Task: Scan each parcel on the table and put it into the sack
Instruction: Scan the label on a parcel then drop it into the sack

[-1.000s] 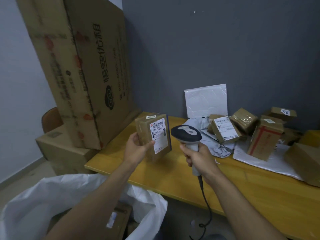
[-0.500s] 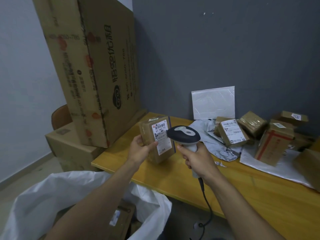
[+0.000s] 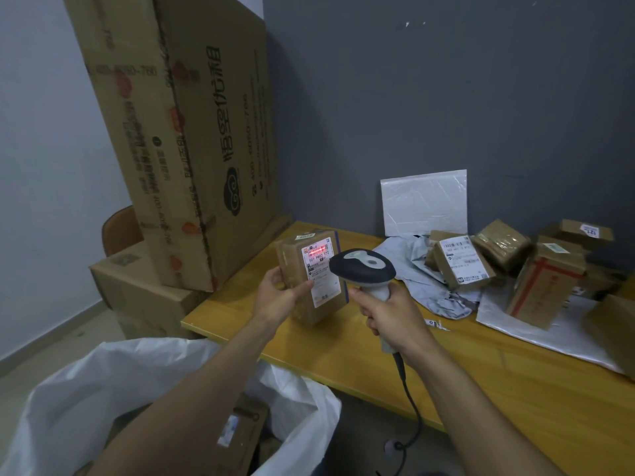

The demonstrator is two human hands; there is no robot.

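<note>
My left hand point(image 3: 280, 297) holds a small brown parcel point(image 3: 311, 274) upright above the table's left end, its white label turned toward me. Red scanner light glows across the barcode at the top of that label. My right hand point(image 3: 388, 316) grips the handle of a grey and white barcode scanner point(image 3: 362, 269), whose head points at the label from close by. The white sack point(image 3: 103, 400) lies open on the floor at lower left, with a labelled box point(image 3: 245, 431) inside it. Several more brown parcels point(image 3: 462, 261) lie on the yellow table point(image 3: 481, 383) at the right.
A tall cardboard box point(image 3: 178, 132) leans against the wall at the left, resting on another carton point(image 3: 137, 286). A white mailer point(image 3: 424, 202) stands against the grey wall and a crumpled grey bag point(image 3: 415, 266) lies beside it. The scanner's cable point(image 3: 412, 407) hangs off the table's front edge.
Red scan light now shows on the parcel's barcode; it was not lit before. The scanner head has drawn slightly closer to the label. Both hands keep their hold.
</note>
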